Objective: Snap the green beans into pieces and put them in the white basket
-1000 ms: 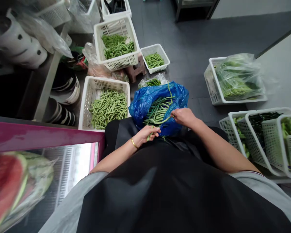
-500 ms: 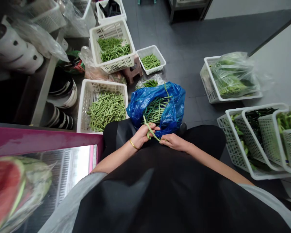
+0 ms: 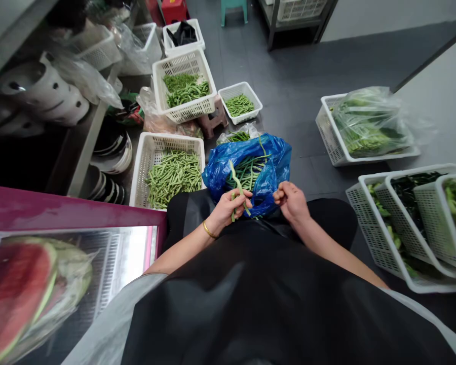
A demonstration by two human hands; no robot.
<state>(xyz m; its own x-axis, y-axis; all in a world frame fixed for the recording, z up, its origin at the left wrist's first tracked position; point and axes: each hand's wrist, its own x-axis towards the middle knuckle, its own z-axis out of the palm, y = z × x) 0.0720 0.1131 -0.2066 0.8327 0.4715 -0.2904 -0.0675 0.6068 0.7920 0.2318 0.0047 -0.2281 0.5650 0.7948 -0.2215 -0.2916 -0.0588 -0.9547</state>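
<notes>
My left hand (image 3: 225, 209), with a gold bangle at its wrist, is closed around a long green bean (image 3: 234, 175) and a shorter bean piece. The long bean sticks up past the fingers, over the opening of a blue plastic bag (image 3: 279, 152). Inside that bag lie many long beans (image 3: 251, 170). At the bag's right edge is my right hand (image 3: 293, 203), its fingertips pinched together; anything between them is too small to make out. Left of the bag, a white basket (image 3: 137, 177) holds short lengths of bean (image 3: 177, 175).
Beyond the bag are a small white basket (image 3: 247, 118) of cut beans and a larger crate (image 3: 195, 109) of green vegetables on a stool (image 3: 215, 119). More baskets of greens (image 3: 368, 203) line the right side. A pink-framed cooler (image 3: 99, 215) with cut watermelon (image 3: 19, 289) borders my left.
My right hand has come off the long bean and moved right and up, away from my left hand. The left hand keeps its hold on the bean. The camera view has shifted slightly.
</notes>
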